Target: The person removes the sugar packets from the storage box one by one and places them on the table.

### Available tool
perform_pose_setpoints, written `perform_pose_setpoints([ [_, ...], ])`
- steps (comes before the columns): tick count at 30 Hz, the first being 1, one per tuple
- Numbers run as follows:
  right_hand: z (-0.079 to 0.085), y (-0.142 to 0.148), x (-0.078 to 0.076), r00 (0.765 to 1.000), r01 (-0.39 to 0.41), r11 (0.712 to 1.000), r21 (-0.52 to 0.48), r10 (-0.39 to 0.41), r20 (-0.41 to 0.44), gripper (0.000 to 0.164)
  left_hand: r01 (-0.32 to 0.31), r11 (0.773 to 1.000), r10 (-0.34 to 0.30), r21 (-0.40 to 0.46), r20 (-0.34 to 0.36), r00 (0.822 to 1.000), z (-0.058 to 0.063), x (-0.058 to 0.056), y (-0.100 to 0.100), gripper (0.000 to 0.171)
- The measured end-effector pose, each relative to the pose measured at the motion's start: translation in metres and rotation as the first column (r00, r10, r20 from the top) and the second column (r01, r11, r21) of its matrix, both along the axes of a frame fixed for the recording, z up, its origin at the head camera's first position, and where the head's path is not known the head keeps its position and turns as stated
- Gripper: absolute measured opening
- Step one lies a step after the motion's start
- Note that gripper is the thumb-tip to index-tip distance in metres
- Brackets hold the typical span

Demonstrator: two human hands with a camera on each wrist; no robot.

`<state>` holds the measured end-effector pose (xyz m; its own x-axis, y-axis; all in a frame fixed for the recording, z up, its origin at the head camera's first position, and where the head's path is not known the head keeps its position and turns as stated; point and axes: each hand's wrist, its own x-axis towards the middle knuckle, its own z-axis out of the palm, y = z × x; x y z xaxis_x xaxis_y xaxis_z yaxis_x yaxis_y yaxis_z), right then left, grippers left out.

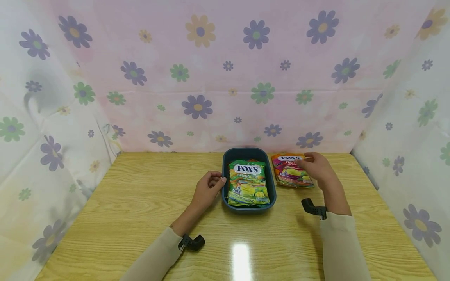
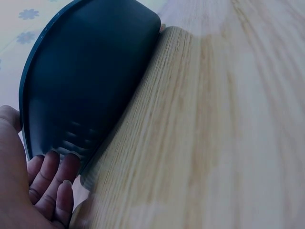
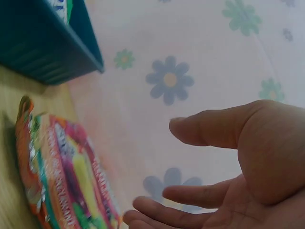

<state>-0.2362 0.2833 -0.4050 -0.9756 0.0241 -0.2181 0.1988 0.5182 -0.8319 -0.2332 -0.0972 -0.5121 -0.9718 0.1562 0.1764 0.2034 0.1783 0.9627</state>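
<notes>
A dark blue-green plastic bin (image 1: 249, 210) stands on the table with a green Fox's Spring Tea candy bag (image 1: 247, 182) lying in it. Orange wrapping shows behind that bag. At the bin's left side my left hand (image 1: 209, 189) holds the wall, thumb at the rim and fingertips against the outside (image 2: 53, 179). To the right of the bin lies an orange and purple Fox's candy bag (image 1: 291, 173). My right hand (image 1: 318, 168) hovers over its right part, thumb and fingers (image 3: 190, 194) spread with nothing between them.
Wood-grain table (image 1: 147, 203) lies under everything. A flowered cloth backdrop (image 1: 225, 89) rises along the table's back edge, just behind the bin, and hangs at both sides. A black camera mount (image 1: 314, 208) sits on each wrist.
</notes>
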Motion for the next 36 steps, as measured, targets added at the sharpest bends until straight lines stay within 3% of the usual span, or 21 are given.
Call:
perform_pose_setpoints([
  [15,0.029,-0.03,0.013,0.991,-0.123,0.991,0.055,0.126,-0.048,0.067,-0.01,1.0,0.01,-0.015,-0.002,1.0,0.001,-0.001,-0.001,0.029],
  [29,0.035,-0.054,0.021,0.968,-0.203,0.976,0.078,0.212,-0.131,0.059,-0.042,0.999,0.042,-0.016,0.005,0.999,0.001,-0.001,0.003,0.03],
  [32,0.033,-0.06,0.02,0.967,-0.205,0.976,0.07,0.213,-0.143,0.058,-0.045,0.999,0.045,-0.022,0.008,0.999,0.006,0.001,0.005,0.03],
  [36,0.03,-0.067,0.019,0.969,-0.202,0.978,0.053,0.208,-0.136,0.055,-0.039,0.999,0.039,-0.016,0.0,0.999,0.022,0.01,0.007,0.028],
])
